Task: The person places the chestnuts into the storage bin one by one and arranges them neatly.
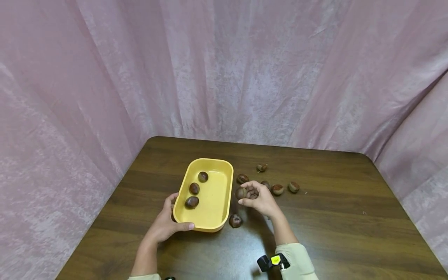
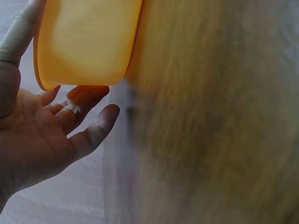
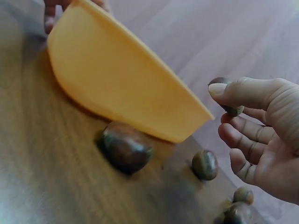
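Beside a yellow tray (image 1: 214, 190), pinched chestnut (image 1: 240, 193), rounded, brown, partly tan

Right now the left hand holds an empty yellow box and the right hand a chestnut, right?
No, the yellow box isn't empty: the head view shows three chestnuts inside. The left hand does hold it, and the right hand has a chestnut.

The head view is evenly lit and fairly sharp, with pale glare on the near part of the counter (image 1: 217, 256) and a dark shadow beside the right forearm (image 1: 282, 229). The curtain (image 1: 259, 77) shines brightest around its middle. Both wrist views look dimmer and hazy; the left smears the counter's grain, the right shows faint highlights on a chestnut (image 3: 126, 147).
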Action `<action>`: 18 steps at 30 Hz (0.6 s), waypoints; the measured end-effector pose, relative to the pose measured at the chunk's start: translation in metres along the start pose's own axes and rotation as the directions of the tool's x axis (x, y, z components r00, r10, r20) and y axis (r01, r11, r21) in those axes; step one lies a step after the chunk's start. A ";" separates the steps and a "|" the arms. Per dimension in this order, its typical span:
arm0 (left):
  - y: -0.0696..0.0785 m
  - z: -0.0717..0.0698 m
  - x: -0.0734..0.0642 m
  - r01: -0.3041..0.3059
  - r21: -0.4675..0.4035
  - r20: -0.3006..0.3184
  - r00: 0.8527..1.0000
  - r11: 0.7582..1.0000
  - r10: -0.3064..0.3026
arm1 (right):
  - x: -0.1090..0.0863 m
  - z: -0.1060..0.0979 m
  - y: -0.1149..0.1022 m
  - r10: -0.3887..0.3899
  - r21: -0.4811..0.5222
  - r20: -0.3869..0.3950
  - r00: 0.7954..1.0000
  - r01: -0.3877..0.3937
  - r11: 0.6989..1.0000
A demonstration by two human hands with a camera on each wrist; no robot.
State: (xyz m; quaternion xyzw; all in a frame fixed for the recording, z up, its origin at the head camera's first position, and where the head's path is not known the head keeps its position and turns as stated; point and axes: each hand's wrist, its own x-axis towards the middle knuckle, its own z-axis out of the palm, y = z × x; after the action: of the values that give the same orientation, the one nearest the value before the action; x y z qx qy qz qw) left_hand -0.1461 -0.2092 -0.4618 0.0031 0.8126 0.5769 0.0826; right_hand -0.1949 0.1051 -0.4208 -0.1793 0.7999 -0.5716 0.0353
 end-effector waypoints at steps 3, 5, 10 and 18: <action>0.001 0.000 0.000 -0.006 -0.010 0.006 1.000 1.000 0.006 | 0.004 -0.002 -0.005 0.002 0.019 0.030 1.000 -0.003 1.000; 0.001 0.000 0.000 -0.009 -0.018 0.010 1.000 1.000 0.009 | 0.008 -0.002 -0.007 0.006 0.051 0.053 0.999 -0.009 0.999; 0.000 -0.001 0.000 -0.004 -0.013 0.009 1.000 1.000 0.005 | 0.018 0.001 -0.011 -0.003 0.142 0.104 0.995 -0.011 0.990; -0.001 0.000 0.000 -0.003 0.012 -0.004 1.000 1.000 0.003 | 0.035 0.011 -0.019 -0.040 0.149 0.162 0.986 0.016 0.989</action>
State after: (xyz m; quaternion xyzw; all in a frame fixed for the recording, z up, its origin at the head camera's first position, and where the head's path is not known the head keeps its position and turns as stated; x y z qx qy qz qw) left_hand -0.1464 -0.2100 -0.4629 0.0036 0.8162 0.5722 0.0801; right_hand -0.2200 0.0781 -0.4013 -0.2339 0.7473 -0.6127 0.1063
